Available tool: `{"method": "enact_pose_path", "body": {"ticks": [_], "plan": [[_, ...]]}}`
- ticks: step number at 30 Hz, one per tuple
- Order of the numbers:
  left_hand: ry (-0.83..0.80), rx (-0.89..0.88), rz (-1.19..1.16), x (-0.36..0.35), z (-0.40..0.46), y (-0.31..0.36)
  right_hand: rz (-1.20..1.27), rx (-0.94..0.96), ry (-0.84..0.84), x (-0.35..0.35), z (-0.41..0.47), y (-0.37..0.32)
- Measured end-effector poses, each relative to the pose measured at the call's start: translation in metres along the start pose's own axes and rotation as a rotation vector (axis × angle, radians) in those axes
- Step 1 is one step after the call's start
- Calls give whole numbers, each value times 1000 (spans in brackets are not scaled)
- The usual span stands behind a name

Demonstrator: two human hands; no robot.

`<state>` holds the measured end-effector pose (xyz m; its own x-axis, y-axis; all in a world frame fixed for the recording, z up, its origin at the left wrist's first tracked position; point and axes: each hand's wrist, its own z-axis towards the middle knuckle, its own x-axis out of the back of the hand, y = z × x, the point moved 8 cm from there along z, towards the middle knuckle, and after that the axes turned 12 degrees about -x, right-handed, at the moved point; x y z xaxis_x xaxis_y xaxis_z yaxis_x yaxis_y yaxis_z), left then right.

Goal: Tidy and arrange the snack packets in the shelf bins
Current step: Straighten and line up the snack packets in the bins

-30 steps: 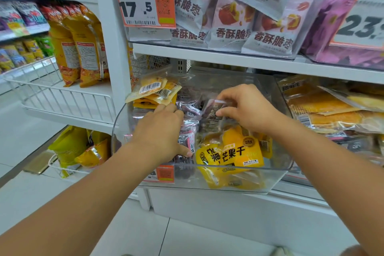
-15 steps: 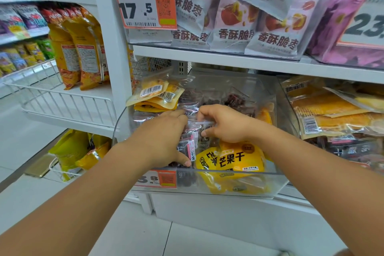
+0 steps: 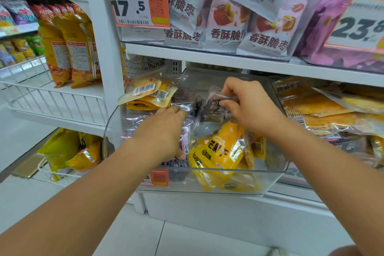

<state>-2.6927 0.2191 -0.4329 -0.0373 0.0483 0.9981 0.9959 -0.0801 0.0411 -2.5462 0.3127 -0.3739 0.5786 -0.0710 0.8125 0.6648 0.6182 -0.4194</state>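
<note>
Right hand lifted pinching dark packet, left hand gripping packets in clear bin

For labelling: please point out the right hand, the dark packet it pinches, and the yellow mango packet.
right hand [image 3: 252, 108], head view, back of hand.
dark packet [image 3: 214, 109], head view, its middle.
yellow mango packet [image 3: 218, 147], head view, printed front.

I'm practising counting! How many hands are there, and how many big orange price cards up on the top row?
Bare hands: 2, left hand and right hand
Big orange-edged white paper price cards, top row: 2
Total: 4
</note>
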Motion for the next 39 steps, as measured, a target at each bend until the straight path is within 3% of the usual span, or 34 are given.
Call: {"method": "enact_pose_path", "body": {"ticks": [4,9,17,22,25,27,30,32,35,37,39], "plan": [[-21,-21,10,0,0,-1,-38,-42,63,6,-4,6],[-48,-33,31,-6,4,-4,-182,-114,-4,-32,22,14],[-13,-40,21,-6,5,-7,-354,-43,-438,-86,47,12],[35,-80,17,-4,3,-4,-352,-167,-311,-85,65,23],[52,-149,14,-1,-2,1,-60,-312,-271,-82,62,34],[47,-167,-5,0,-6,1,5,-334,-272,-81,62,35],[45,-171,-4,3,-14,-1,-266,-285,-312,-87,61,23],[58,-168,26,6,-19,-2,-381,-290,-160,-75,59,15],[108,-153,70,10,-27,-6,-344,-269,38,-52,38,-4],[154,-119,66,12,-32,-12,-170,-221,-1,-48,22,-16],[190,-92,58,12,-36,-17,87,-276,-224,-62,10,-20]]}}
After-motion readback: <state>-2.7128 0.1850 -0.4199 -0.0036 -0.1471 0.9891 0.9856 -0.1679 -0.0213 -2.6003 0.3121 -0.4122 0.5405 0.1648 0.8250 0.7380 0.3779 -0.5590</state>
